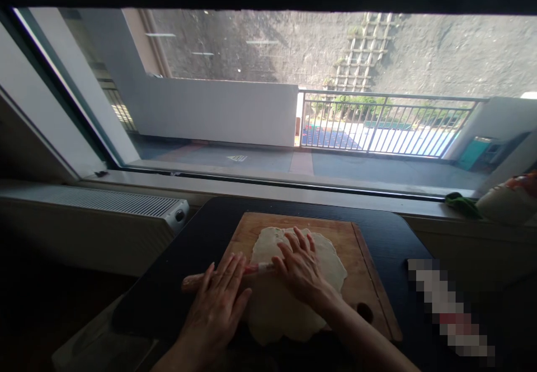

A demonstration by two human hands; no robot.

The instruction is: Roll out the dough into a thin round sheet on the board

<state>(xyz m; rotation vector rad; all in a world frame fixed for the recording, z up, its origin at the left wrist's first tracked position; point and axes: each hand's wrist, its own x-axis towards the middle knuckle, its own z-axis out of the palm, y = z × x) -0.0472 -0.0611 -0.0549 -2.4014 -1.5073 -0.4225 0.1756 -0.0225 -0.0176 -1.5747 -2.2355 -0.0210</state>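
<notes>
A wide, thin sheet of pale dough [289, 310] with ragged edges lies on a wooden cutting board [361, 260], overhanging its near edge. A rolling pin [193, 283] with a red and white stretch lies across the dough's left side. My left hand [220, 299] rests on the pin, fingers stretched out and flat over it. With fingers spread, my right hand [300, 265] lies over the middle of the dough, its thumb side at the pin's right part. Whether the pin continues beneath that hand is hidden.
The board sits on a dark table [168, 299] with rounded corners, against a window sill [251, 190]. At left stands a white radiator [126, 207]. A green cloth-like item [464, 204] and a pale rounded object [509, 199] are on the right. A blurred patch [451, 307] covers something.
</notes>
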